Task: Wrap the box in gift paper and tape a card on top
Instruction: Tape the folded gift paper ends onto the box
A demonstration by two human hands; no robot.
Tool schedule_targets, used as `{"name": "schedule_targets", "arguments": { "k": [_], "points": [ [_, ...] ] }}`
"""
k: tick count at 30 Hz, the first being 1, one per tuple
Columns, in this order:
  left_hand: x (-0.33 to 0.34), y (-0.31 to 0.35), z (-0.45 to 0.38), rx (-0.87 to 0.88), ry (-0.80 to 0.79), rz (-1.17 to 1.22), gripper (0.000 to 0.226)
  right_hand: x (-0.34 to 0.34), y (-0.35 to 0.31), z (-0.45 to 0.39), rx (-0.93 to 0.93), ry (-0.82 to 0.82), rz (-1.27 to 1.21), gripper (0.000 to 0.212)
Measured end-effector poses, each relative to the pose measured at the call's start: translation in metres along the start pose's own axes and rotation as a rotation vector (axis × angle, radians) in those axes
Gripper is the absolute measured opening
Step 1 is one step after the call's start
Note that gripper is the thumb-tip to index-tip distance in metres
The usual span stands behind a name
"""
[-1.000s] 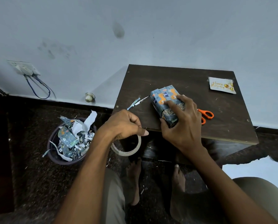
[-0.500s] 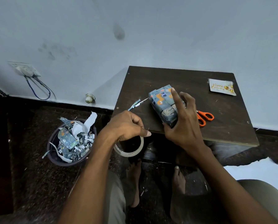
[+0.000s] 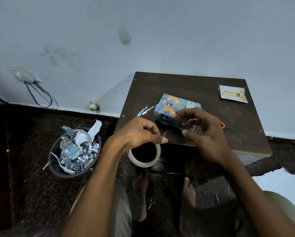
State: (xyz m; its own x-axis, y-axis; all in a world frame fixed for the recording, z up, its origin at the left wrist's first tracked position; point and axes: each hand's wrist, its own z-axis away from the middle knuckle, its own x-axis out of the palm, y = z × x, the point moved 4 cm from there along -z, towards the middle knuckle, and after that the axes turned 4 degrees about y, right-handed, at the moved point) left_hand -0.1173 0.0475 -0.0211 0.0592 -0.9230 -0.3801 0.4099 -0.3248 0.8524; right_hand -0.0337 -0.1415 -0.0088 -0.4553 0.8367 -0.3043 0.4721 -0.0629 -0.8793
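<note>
Your left hand (image 3: pixel 140 132) is curled around the tape roll (image 3: pixel 144 155), held just off the table's (image 3: pixel 237 134) near edge. Your right hand (image 3: pixel 205 134) hovers spread and empty over the wrapped box (image 3: pixel 172 108) at the table's middle. Wrapping looks finished; next, fetch the birthday card (image 3: pixel 233 94) from the far right corner.

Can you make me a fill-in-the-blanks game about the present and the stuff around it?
1. The left hand holds a roll of ____.
2. The wrapped box lies on the dark ____.
3. The card says Happy ____.
4. Paper scraps fill the ____ on the floor.

Missing words: tape; table; Birthday; bin
</note>
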Motion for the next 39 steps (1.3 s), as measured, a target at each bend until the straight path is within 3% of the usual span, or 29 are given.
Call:
{"name": "schedule_targets", "arguments": {
  "k": [7,22,26,30,39],
  "points": [
    [0.008,0.013,0.008,0.031,-0.143,0.129,0.018,0.009,-0.003,0.006,0.105,-0.238,-0.265,0.032],
    [0.011,0.014,0.007,0.003,-0.194,0.166,0.035,0.005,-0.017,0.008,0.054,-0.238,-0.163,0.019],
    [0.011,0.013,0.007,0.000,-0.202,0.170,0.057,0.006,-0.015,0.006,0.066,-0.218,-0.138,0.010],
    [0.012,0.013,0.006,-0.006,-0.208,0.186,0.046,0.005,-0.012,0.007,0.137,-0.212,-0.176,0.012],
    [0.013,0.009,0.004,-0.031,-0.222,0.192,0.048,0.009,-0.006,0.009,0.272,-0.243,-0.241,0.028]
  ]
}}
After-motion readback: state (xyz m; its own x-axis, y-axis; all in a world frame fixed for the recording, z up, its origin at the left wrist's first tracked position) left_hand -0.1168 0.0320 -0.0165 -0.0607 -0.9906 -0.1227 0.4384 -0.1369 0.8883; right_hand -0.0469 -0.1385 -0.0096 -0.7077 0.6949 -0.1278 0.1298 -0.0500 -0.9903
